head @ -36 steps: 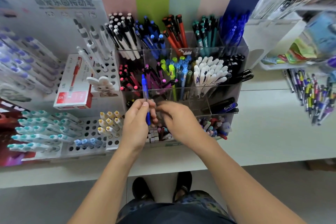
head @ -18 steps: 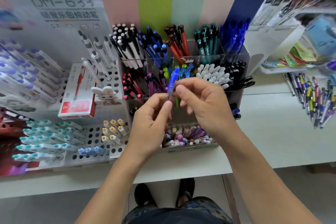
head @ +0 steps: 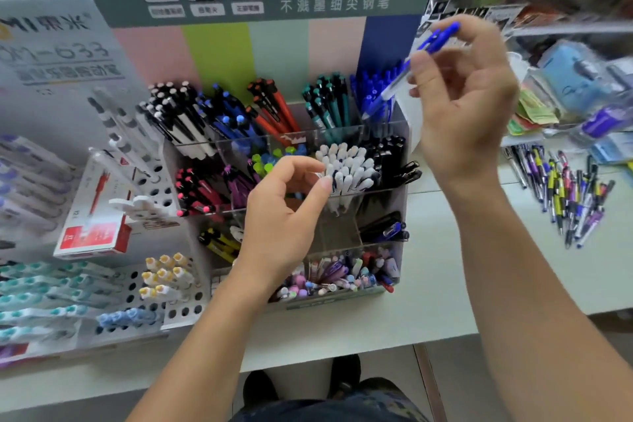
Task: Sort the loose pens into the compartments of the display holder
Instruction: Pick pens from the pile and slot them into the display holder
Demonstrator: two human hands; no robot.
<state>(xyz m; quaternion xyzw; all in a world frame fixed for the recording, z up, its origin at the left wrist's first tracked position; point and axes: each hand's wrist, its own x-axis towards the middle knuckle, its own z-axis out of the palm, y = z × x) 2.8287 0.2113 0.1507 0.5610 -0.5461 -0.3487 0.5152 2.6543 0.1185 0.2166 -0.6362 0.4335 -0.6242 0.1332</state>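
pens [head: 337, 276] of mixed colours fill the nearest low compartment of the clear display holder [head: 402, 181]. above it the left hand [head: 284, 216] hovers, fingers loosely curled, holding nothing. higher and farther back, the right hand [head: 462, 96] pinches a blue pen [head: 411, 68], slanted with its tip over the back-right compartment of matching blue pens [head: 371, 89]. most compartments look stocked by colour, so much seems done; this pen is not yet dropped in. a pile of loose pens [head: 565, 195] lies on the white table [head: 445, 284] to the right, likely left to sort.
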